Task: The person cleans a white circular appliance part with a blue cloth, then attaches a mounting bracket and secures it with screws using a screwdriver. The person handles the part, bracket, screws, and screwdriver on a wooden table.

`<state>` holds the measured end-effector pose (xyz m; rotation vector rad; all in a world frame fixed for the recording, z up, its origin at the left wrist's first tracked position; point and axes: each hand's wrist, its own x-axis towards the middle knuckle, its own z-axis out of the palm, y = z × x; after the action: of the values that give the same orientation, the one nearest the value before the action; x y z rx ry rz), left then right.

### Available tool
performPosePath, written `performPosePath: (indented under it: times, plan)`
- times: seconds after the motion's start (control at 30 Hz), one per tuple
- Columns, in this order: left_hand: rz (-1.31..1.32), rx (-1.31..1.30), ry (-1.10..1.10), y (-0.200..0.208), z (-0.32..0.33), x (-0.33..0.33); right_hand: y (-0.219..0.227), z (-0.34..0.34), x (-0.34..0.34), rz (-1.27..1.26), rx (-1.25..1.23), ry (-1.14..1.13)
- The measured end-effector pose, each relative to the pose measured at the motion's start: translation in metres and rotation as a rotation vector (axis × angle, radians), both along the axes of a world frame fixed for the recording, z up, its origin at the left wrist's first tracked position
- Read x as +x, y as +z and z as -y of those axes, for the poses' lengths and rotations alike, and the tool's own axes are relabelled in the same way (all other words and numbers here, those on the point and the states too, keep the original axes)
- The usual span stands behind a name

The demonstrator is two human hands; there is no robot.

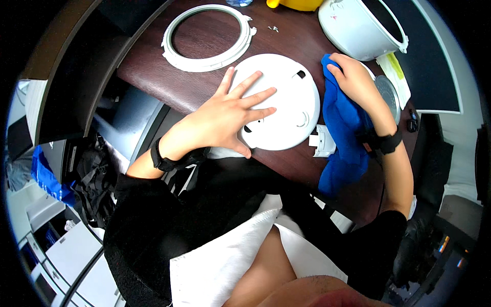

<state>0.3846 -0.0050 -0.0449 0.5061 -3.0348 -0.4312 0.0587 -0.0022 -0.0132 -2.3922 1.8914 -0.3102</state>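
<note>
My left hand (pixel 222 117) lies with spread fingers on a round white plastic cover (pixel 289 105), which rests on the dark table near its front edge. The cover has dark slots and a small curved raised mark. To its right, my right hand (pixel 355 82) is closed on the upper end of a blue cloth (pixel 340 110). The cloth hangs in folds down toward the table's front edge. Between cover and cloth sits a small white plastic part (pixel 325 142). Beside my right wrist, a round grey metal disc (pixel 389 97) is partly hidden.
A white plastic ring (pixel 204 65) with tabs lies at the back left of the table (pixel 158 84). At the back right, a white pot-shaped housing (pixel 345 30) is tipped over beside a yellow-green and white packet (pixel 396 74). A yellow object (pixel 296 4) shows at the top edge.
</note>
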Motion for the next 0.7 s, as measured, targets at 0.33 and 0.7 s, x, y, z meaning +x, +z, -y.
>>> performPosePath:
  times: [0.33, 0.7]
  plan:
    - [-0.399, 0.084, 0.475, -0.038, -0.004, 0.007, -0.003, 0.016, 0.003, 0.461, -0.013, -0.132]
    - [-0.465, 0.112, 0.451, -0.047, 0.005, -0.009, -0.014, 0.031, 0.083, 0.319, 0.035, 0.35]
